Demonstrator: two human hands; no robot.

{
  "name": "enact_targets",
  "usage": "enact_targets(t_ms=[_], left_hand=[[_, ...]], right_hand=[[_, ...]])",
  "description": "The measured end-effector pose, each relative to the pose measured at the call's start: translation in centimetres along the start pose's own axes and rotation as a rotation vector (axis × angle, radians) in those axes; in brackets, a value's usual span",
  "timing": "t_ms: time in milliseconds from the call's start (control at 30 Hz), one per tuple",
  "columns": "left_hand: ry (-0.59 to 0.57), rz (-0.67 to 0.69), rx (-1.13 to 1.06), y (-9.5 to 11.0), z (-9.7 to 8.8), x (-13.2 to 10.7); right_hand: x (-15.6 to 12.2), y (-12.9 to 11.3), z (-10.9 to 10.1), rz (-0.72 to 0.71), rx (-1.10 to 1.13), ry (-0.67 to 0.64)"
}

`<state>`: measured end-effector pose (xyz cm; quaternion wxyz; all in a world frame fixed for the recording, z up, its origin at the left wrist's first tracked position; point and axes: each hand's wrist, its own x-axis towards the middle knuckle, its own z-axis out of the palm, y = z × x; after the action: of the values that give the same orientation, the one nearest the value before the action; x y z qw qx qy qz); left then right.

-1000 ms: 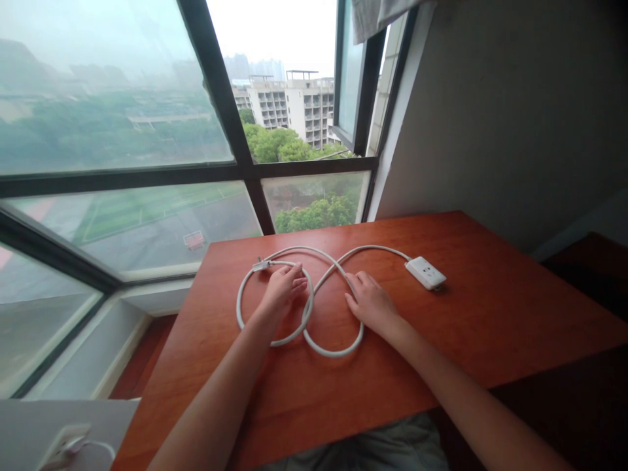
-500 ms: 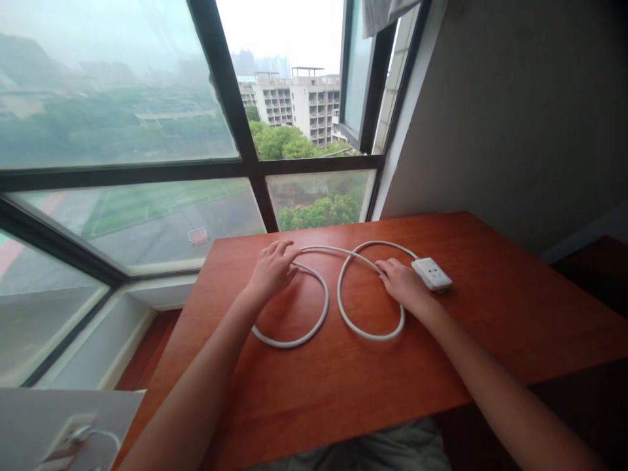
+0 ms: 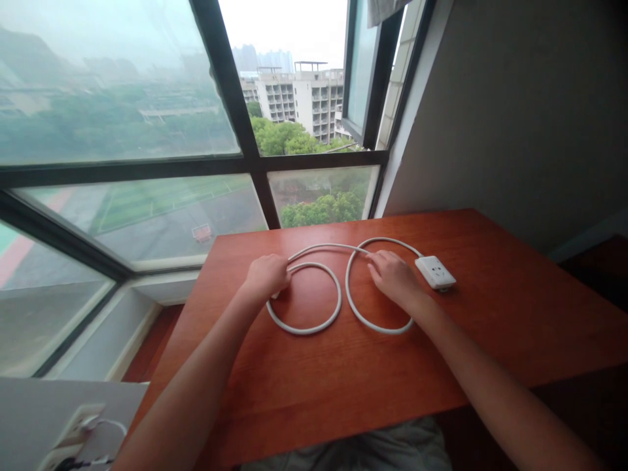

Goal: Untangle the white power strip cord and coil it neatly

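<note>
A white power cable [image 3: 339, 301] lies on the reddish-brown table in two round loops, joined by an arc along the back. Its right end runs into a white power strip [image 3: 436, 272] with its socket holes facing up. My left hand [image 3: 267, 276] is closed on the cable at the left loop's outer side; a small pale piece peeks out under the fingers, too hidden to name. At the right loop, my right hand [image 3: 395, 278] has its thumb and fingers closed on the cable near the crossing, left of the power strip.
Large dark-framed windows [image 3: 252, 163] rise behind the table [image 3: 314, 392], with one pane swung open. A grey wall [image 3: 505, 131] stands on the right. At lower left, a wall outlet [image 3: 81, 425] has a white cord plugged in. The table's front edge is close to my lap.
My left hand has come down and its fingers have curled closed. My right hand has shifted slightly along the cable toward the crossing. The left loop has moved a little to the right.
</note>
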<state>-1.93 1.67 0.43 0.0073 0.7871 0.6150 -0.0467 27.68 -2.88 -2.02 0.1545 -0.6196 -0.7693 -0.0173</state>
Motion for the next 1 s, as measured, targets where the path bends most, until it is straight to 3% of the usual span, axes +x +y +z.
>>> enact_targets(t_ms=[67,167,267,433,533,633,767,1000], left_hand=[[-0.027,-0.046,-0.052,-0.2,0.2,0.2],[-0.039,-0.131,-0.123,-0.5,0.3,0.6],[-0.049,-0.131,-0.143,-0.7,0.1,1.1],[-0.101,-0.01,-0.199,-1.3,-0.1,1.7],[-0.111,-0.042,-0.308,-1.5,-0.3,1.9],[-0.112,-0.129,-0.613,-1.3,-0.2,1.6],[-0.264,-0.208,-1.164,-1.0,0.4,1.0],[-0.272,-0.229,-1.579,-1.1,0.6,0.3]], right_hand=[[0.3,-2.6,-0.1,-0.095,0.08,-0.082],[0.9,-5.8,0.6,-0.077,0.039,-0.227],[1.7,-7.3,1.7,-0.035,-0.021,-0.272],[3.8,-6.8,3.2,-0.028,0.053,-0.241],[5.1,-6.5,3.8,-0.042,0.104,-0.197],[5.9,-6.5,4.3,-0.05,0.13,-0.14],[6.3,-6.4,4.2,-0.133,0.119,-0.08],[6.7,-5.0,3.0,-0.329,0.097,0.036]])
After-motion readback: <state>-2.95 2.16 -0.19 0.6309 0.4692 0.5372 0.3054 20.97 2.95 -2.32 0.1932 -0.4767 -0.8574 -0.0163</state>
